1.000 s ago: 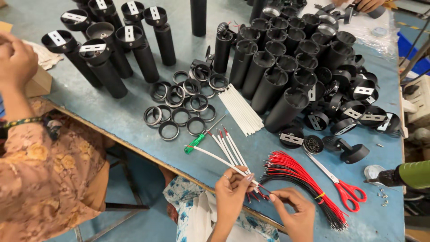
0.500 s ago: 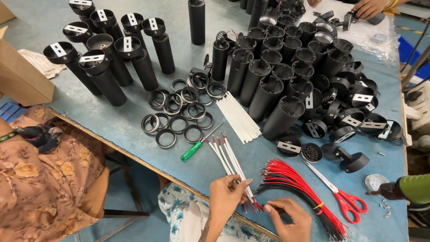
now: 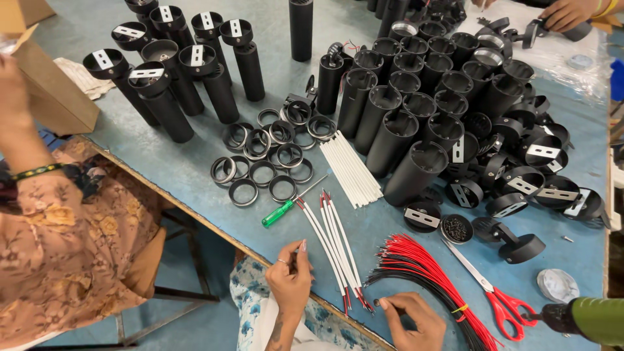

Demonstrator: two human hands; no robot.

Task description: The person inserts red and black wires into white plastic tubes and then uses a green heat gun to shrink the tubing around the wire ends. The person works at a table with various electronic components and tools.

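A few white-sleeved wires (image 3: 331,250) with red and black ends lie fanned out at the near table edge. My left hand (image 3: 290,276) rests just left of them, fingers curled, thumb beside the leftmost wire. To their right, my right hand (image 3: 411,318) pinches the tip of a black wire at the near end of a bundle of red and black wires (image 3: 426,273). A green-handled screwdriver (image 3: 279,212) lies just beyond my left hand.
Red-handled scissors (image 3: 500,302), a small cap of screws (image 3: 455,228), bare white sleeves (image 3: 352,170), black rings (image 3: 266,162) and many black tube housings (image 3: 416,123) crowd the blue table (image 3: 195,169). A co-worker's floral sleeve (image 3: 58,253) is left, a green power tool (image 3: 588,318) right.
My left hand has let the white-sleeved wires lie and drawn left of them. My right hand has shifted right, to the black wire ends. The view has moved closer.
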